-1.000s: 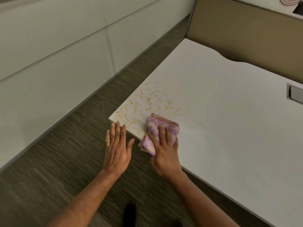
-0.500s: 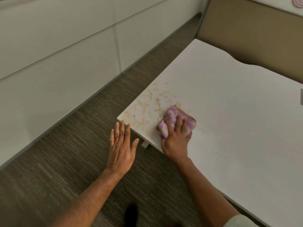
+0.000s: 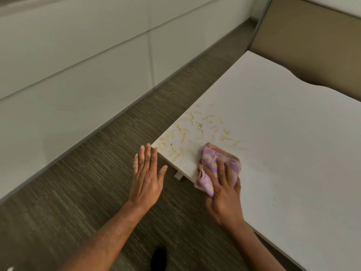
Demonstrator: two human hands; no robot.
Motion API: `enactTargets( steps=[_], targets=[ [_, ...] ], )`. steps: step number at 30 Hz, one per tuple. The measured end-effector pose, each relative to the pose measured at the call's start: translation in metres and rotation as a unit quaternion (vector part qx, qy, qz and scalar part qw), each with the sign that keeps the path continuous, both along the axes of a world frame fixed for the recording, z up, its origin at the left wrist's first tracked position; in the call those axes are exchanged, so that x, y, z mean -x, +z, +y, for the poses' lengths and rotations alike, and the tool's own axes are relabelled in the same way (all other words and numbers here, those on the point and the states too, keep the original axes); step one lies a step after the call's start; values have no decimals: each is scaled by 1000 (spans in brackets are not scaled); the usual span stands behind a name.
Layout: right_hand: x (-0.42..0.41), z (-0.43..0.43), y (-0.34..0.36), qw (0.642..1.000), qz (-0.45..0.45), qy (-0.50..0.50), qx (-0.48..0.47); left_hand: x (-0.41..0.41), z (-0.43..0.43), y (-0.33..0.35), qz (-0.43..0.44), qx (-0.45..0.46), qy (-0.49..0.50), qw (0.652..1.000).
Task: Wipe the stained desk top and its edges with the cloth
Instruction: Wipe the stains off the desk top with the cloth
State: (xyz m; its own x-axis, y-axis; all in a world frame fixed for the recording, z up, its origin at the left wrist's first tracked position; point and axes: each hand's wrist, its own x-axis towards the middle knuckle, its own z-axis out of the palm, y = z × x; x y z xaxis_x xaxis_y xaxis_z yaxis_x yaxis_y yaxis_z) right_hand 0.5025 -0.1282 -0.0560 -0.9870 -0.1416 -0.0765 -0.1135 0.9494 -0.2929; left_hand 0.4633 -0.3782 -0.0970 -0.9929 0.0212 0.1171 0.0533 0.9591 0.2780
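Observation:
A white desk top (image 3: 283, 137) fills the right side, with yellow-brown smears and crumbs (image 3: 195, 128) spread over its near left corner. My right hand (image 3: 224, 194) presses a crumpled purple-and-cream cloth (image 3: 213, 163) flat on the desk at the front edge, just right of the smears. The cloth's lower part hangs slightly over the edge. My left hand (image 3: 146, 177) hovers flat with fingers spread, off the desk beside its left corner, holding nothing.
Grey-brown carpet (image 3: 78, 202) lies below and to the left. A white panelled wall (image 3: 68, 65) runs along the left. A tan partition (image 3: 312, 45) stands behind the desk. A dark shoe tip (image 3: 159, 257) shows at the bottom.
My right hand has pulled the cloth back from the smears toward the front edge of the desk, after pushing it forward half a second ago. My left hand has stayed beside the corner.

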Motion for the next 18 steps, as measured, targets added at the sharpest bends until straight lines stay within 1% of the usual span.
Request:
enactTargets(
  steps=[4,7,11,14,18],
  targets=[
    [27,-14,0,999,-14,-51,10,4,-2,-1,-12,-8,-1,1000],
    [55,-38,-1,999,-10,-50,2,4,-3,-3,-8,-11,2,1000],
    [83,-78,0,1000,-2,-14,2,4,-9,-5,15,-18,13,1000],
    [89,-100,2,1000,-3,19,3,4,-16,-7,21,-21,21,999],
    [79,-93,6,995,0,103,5,4,-22,-8,21,-10,31,999]
  ],
)
